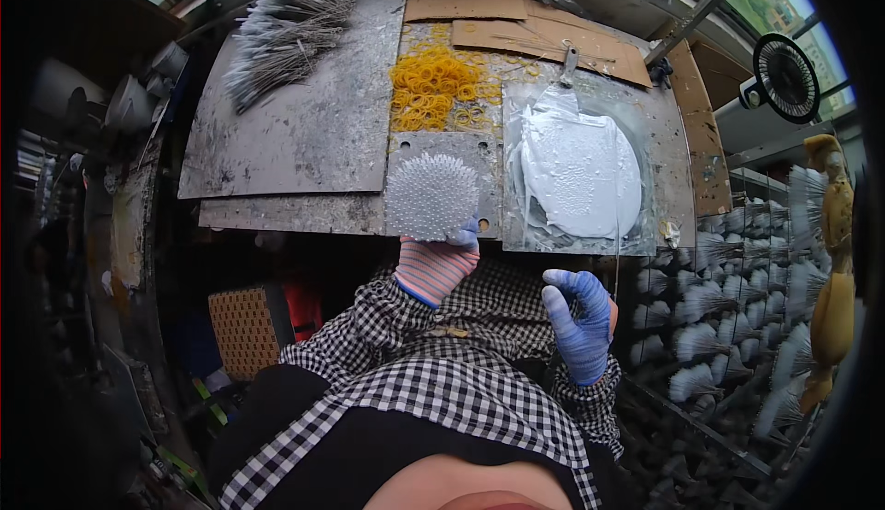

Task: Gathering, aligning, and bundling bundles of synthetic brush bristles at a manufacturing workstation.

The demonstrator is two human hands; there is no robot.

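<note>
My left hand point(441, 259), in a striped and blue glove, grips a round bundle of thin sticks point(430, 196) whose white-coated tips fan out toward me. It is held upright over the near edge of the grey metal sheet point(295, 132). My right hand point(583, 318), in a blue glove, hangs lower at the right with fingers loosely curled; a thin thread or wire seems to run up from it. A tray of white paste point(578, 171) lies just right of the bundle.
A heap of yellow rubber bands point(433, 86) lies behind the bundle. Loose grey sticks point(281, 35) are piled at the back left. Racks of fanned white-tipped bundles point(728, 326) fill the right side. A small fan point(785, 77) stands at the far right.
</note>
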